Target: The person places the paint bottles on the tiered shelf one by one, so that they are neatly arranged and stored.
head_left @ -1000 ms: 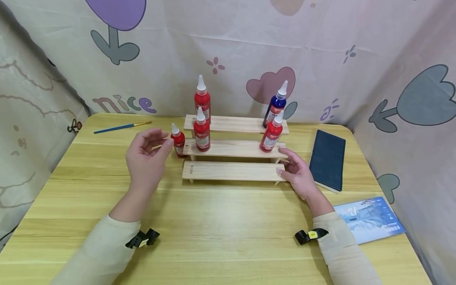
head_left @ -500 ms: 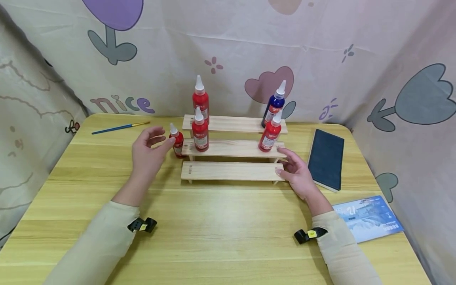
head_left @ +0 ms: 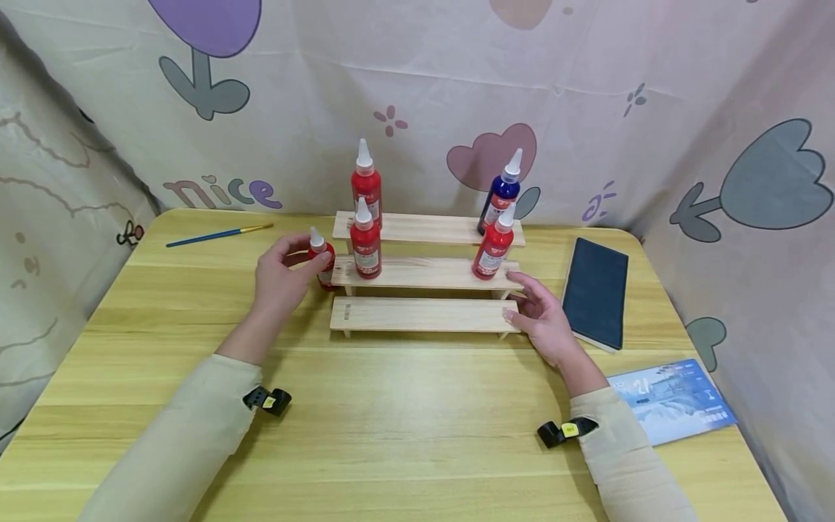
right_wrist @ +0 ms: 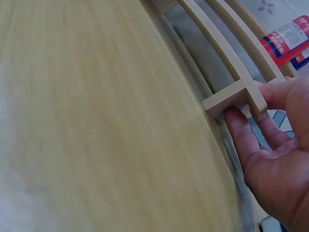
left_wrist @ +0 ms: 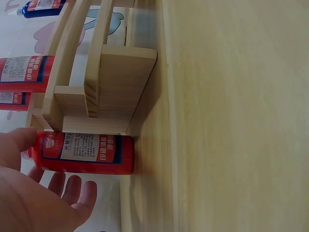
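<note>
A three-tier wooden display rack (head_left: 424, 315) stands on the table. Beside its left end is an upright red bottle (head_left: 326, 273) with a white nozzle cap. My left hand (head_left: 280, 279) holds this bottle near the top; in the left wrist view the thumb lies at its shoulder, and the other fingers (left_wrist: 72, 189) curl on the far side. My right hand (head_left: 544, 322) grips the rack's right end, fingers (right_wrist: 241, 133) around the end of a lower shelf in the right wrist view. A red bottle (head_left: 367, 250) and another red bottle (head_left: 493, 251) stand on the middle shelf.
On the top shelf are a red bottle (head_left: 367, 185) at left and a dark blue bottle (head_left: 501, 199) at right. A paintbrush (head_left: 218, 235) lies back left. A dark notebook (head_left: 595, 293) and a blue printed booklet (head_left: 675, 402) lie to the right. A patterned curtain hangs behind.
My left hand has moved right and closed in on the red bottle beside the rack, its fingers now around the upper part. The right hand stays on the rack's right end.
</note>
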Demonstrator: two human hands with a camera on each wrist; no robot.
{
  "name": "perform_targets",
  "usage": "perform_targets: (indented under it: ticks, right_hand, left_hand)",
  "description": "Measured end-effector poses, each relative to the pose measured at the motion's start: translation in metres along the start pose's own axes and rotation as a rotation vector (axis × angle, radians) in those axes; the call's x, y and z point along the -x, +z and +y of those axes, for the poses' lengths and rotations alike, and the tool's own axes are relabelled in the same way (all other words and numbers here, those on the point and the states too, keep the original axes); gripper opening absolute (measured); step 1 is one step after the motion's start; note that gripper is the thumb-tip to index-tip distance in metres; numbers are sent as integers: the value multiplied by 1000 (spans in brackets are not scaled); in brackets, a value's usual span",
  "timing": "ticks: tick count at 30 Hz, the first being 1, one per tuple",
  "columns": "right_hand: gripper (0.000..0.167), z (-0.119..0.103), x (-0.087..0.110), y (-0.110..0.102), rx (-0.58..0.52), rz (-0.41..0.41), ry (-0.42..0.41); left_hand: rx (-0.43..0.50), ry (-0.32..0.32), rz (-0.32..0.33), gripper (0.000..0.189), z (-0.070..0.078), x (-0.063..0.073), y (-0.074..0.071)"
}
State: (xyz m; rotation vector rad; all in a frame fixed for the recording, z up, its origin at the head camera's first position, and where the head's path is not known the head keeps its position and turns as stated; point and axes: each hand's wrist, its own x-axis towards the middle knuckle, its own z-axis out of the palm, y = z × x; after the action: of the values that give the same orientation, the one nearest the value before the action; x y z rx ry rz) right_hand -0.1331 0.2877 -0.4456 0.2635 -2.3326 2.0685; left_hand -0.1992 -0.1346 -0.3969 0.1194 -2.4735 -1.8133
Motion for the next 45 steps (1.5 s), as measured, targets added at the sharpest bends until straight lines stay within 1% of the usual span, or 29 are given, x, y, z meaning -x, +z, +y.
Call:
perform_targets:
  ticks: [4,7,14,18,22,27,30,33,36,40,45]
  right_hand:
    - [66,-1,0,0,-7,1,-3]
    - [66,-1,1,1,-5,1,-4]
    - [66,-2,2,2,-1,2,-2]
    - [66,-3,2,2,-1,2,-6]
    - [65,-3,2,2,5,1,-8]
    - [65,-2,2,1,10,-2,-13]
    - [66,-2,2,1,6,-4,-17]
    - [66,-2,2,1,2,-4,-20]
    - [66,-3,2,1,-1,-4,-21]
    - [66,-3,2,1,3,-3,-13]
    - [66,-3,1,1,5,1,-7]
  left_hand:
    - [-14,-7,-5,49,0,-1,2]
    - [-5,1,4,47,0,-2,4]
    - [5,19,39,40,0,0,5]
    - [-9,14,57,39,1,3,4]
    - [-13,5,91,41,2,7,0]
    - [2,-7,141,44,5,15,-8]
    - [34,-9,163,43,9,21,-14]
    - [70,0,189,41,12,27,-19]
    - [88,10,211,39,16,33,-24]
    - [86,29,219,38,21,42,-29]
    - [107,67,221,36,28,54,-31]
